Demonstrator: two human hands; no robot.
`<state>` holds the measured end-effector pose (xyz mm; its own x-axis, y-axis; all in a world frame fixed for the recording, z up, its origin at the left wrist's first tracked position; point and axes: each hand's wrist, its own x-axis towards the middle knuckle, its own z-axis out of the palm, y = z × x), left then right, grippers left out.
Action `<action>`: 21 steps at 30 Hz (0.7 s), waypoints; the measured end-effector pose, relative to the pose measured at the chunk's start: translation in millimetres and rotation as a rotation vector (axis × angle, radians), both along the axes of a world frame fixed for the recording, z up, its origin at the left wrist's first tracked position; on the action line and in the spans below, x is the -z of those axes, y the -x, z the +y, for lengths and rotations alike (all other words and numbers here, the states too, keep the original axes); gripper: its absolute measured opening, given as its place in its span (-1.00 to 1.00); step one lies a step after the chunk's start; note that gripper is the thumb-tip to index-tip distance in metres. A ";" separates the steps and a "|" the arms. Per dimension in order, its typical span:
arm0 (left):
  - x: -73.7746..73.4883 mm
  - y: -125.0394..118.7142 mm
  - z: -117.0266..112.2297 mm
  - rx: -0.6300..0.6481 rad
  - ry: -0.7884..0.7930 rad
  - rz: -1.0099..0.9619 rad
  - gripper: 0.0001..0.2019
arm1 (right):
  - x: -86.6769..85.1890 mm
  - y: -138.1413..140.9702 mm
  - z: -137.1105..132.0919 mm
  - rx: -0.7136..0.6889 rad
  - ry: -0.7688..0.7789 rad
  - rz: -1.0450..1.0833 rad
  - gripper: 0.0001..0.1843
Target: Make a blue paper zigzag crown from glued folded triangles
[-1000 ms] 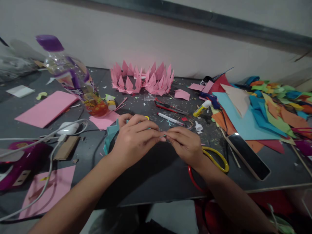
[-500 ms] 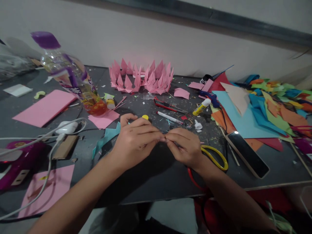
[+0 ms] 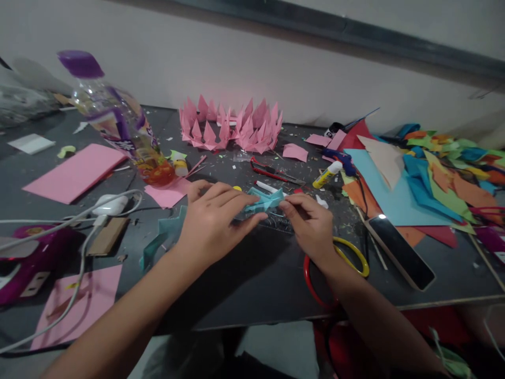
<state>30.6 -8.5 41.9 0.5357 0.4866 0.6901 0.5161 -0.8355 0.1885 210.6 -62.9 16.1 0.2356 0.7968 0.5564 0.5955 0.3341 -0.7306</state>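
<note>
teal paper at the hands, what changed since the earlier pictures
The left hand and right hand have parted, baring folded teal paper between them. The teal strip beside the left hand shifted left and closer. Pink pointed paper and phone stayed put.

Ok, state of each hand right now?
Left hand: partly open, fingertips at the folded teal paper.
Right hand: closed, pinching the paper's right end.

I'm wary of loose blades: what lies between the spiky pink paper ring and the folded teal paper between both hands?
In the head view, mainly the red cutter and, nearer the folded teal paper, the white pen, partly covered.
</note>
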 end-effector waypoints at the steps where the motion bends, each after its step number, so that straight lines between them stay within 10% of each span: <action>1: 1.6 -0.5 0.0 0.001 0.020 0.012 -0.84 | 0.2 0.5 -0.1 0.002 0.004 0.001 -0.90; 21: 7.3 -3.4 6.6 0.057 0.649 -0.139 -0.77 | 3.5 -0.8 2.0 0.009 0.024 0.079 -0.92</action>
